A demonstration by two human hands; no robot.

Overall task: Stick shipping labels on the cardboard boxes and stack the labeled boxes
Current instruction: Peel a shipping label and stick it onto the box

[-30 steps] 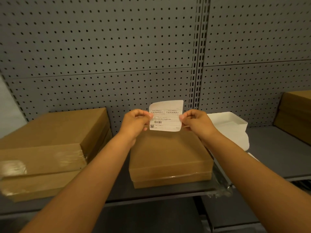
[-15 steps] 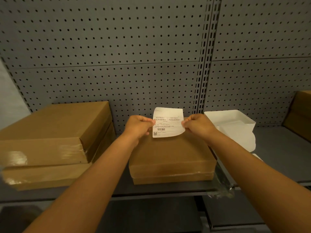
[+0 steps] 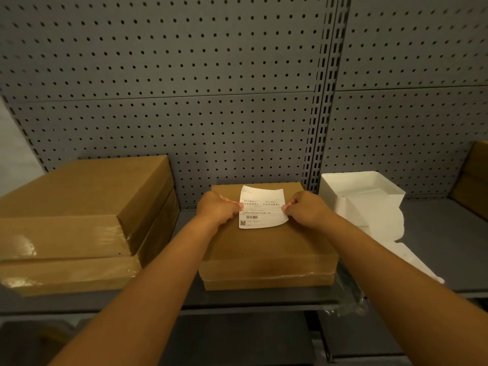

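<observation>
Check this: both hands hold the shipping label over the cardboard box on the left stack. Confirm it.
Not right. In the head view the left hand and right hand hold the shipping label over the middle cardboard box, not the left stack.

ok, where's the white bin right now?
In the head view the white bin sits on the grey shelf against the pegboard, right of the middle cardboard box and just beyond the right hand.
</observation>
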